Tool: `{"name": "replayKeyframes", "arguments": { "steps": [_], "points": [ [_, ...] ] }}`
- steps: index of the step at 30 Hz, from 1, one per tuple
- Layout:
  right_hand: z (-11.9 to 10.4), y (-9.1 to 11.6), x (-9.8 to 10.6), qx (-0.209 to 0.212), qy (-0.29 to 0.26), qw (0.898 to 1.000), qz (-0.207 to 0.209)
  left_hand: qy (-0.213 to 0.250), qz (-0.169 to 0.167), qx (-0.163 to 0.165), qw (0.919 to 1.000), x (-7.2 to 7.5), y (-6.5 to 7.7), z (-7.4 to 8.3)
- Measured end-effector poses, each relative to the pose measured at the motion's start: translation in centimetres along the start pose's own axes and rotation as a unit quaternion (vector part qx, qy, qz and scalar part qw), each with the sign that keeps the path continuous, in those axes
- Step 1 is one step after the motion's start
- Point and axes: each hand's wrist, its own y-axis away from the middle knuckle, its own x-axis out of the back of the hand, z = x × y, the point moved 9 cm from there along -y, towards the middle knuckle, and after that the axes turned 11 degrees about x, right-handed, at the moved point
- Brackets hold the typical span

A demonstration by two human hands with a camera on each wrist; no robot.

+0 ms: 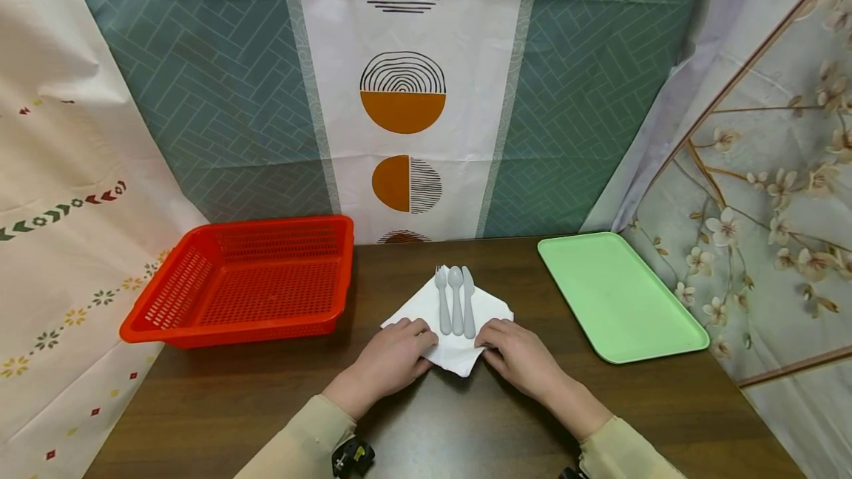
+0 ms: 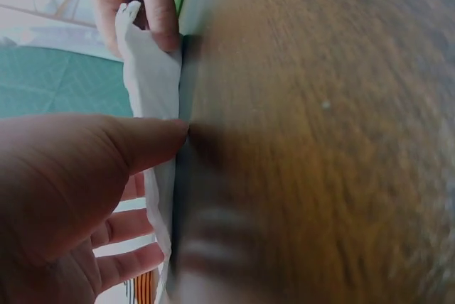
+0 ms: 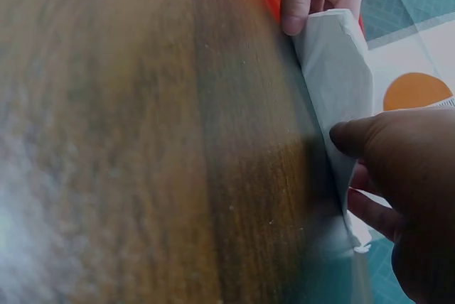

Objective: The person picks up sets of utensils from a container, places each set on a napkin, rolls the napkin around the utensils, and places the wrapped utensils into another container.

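Note:
A white paper napkin [image 1: 421, 309] lies cornerwise on the table, its near part slightly raised. On it, side by side with handles toward me, rest a grey fork [image 1: 444, 310], a grey spoon [image 1: 456, 309] and a grey knife [image 1: 469, 310]. My left hand [image 1: 394, 358] pinches the napkin's near left edge; the left wrist view has the thumb on the near side and fingers behind the napkin [image 2: 155, 77]. At the near right edge my right hand [image 1: 522, 359] pinches it too, thumb against the napkin [image 3: 330, 69] in the right wrist view. Both wrist views hide the cutlery.
To the left stands a red perforated plastic basket [image 1: 273, 290]. A light green tray [image 1: 619, 294] lies on the right. Everything is on a dark brown wooden table [image 1: 452, 435], with patterned cloth [image 1: 259, 94] hanging behind and at the sides.

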Motion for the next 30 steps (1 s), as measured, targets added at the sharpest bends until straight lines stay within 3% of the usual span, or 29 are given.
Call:
{"name": "replayKeyframes", "arguments": {
  "steps": [15,22,30],
  "points": [
    [-0.1,0.1,0.7,-0.013,-0.011,1.000,0.026,0.008,0.052,0.010,0.9985,1.0,-0.4,0.0],
    [0.0,-0.2,1.2,-0.027,-0.010,0.999,0.041,0.028,0.019,0.044,0.9985,1.2,-1.1,-0.5],
    [1.7,-0.4,0.6,-0.117,-0.027,0.993,0.005,0.066,0.007,0.074,0.9950,0.8,-2.1,-1.5]
  ]
}}
